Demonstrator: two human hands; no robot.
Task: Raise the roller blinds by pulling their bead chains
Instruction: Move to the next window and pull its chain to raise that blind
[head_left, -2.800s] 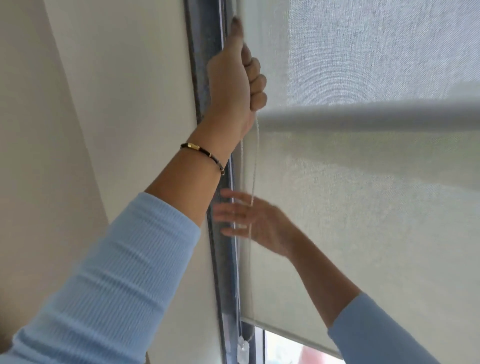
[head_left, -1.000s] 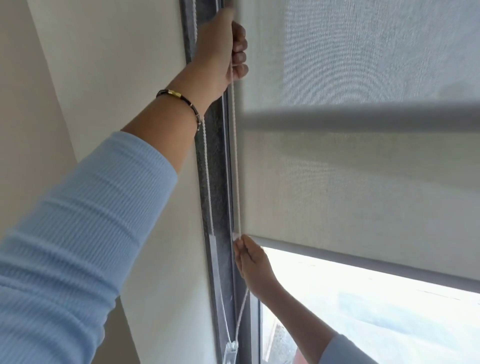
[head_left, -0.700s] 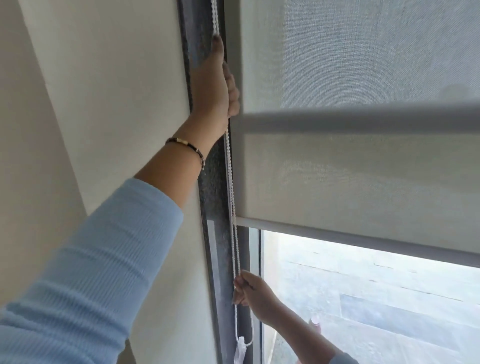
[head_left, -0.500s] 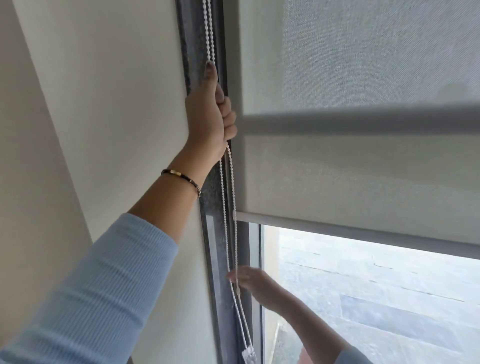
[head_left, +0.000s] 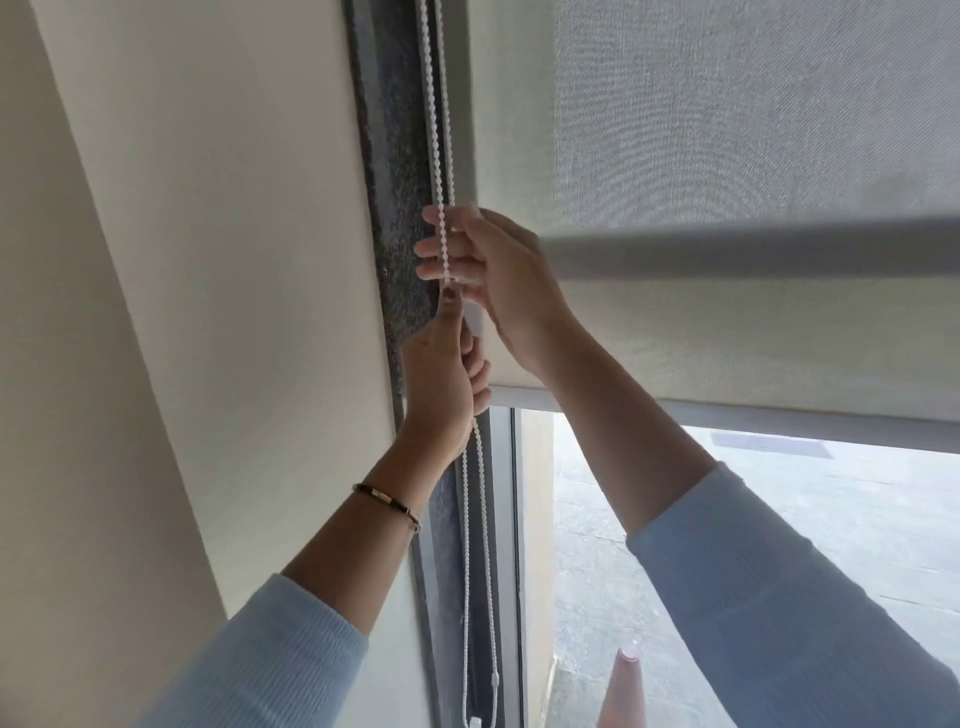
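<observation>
Hanging across the upper right of the frame, one roller blind was seen, its bottom bar drawn up above the clear glass at lower right; a second bar-like band crossed higher up, though whether it belonged to another blind could not be told. The fabric was judged light and limp, best moved by its chain rather than by the cloth. One bead chain was counted, looped so that two strands ran down the dark frame at centre. It was judged thin, flexible and slippery between beads, best gripped on a single strand with the pull kept straight down. Two hands were in view: the right hand, higher, was pinched on the strands, and the left hand, just below it, was closed around the chain. One bracelet was worn on the left wrist.
</observation>
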